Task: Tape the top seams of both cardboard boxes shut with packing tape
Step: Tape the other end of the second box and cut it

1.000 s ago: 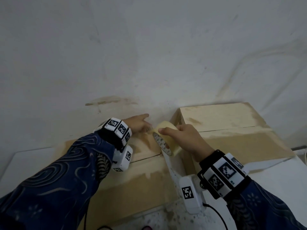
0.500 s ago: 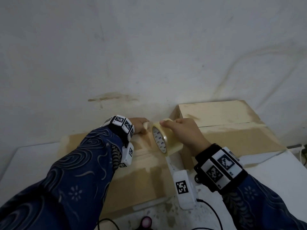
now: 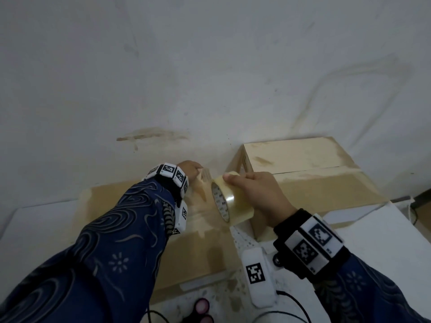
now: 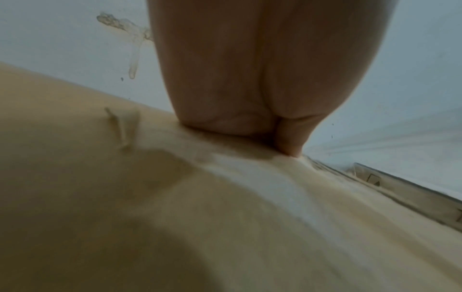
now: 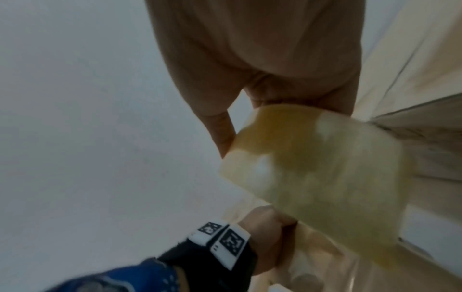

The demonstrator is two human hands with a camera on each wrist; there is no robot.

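Two cardboard boxes stand side by side against the wall: a low left box (image 3: 205, 252) (image 4: 100, 197) and a taller right box (image 3: 314, 187) (image 5: 425, 59) with its top seam showing. My left hand (image 3: 191, 170) (image 4: 250, 69) (image 5: 265, 237) presses the tape's end down at the left box's far edge; its fingertips are mostly hidden. My right hand (image 3: 256, 194) (image 5: 262, 49) grips the roll of clear packing tape (image 3: 229, 201) (image 5: 312, 168) above the left box's right part. A clear strip (image 3: 203, 201) stretches from the left hand to the roll.
A stained white wall (image 3: 210, 66) rises right behind the boxes. The boxes sit on a white table (image 3: 384, 241). A pink-handled object (image 3: 203, 306) and a black cable (image 3: 291, 299) lie near the front edge.
My right hand has drawn the roll toward me, away from the far edge, and the strip has grown longer. My left hand has stayed at the far edge.
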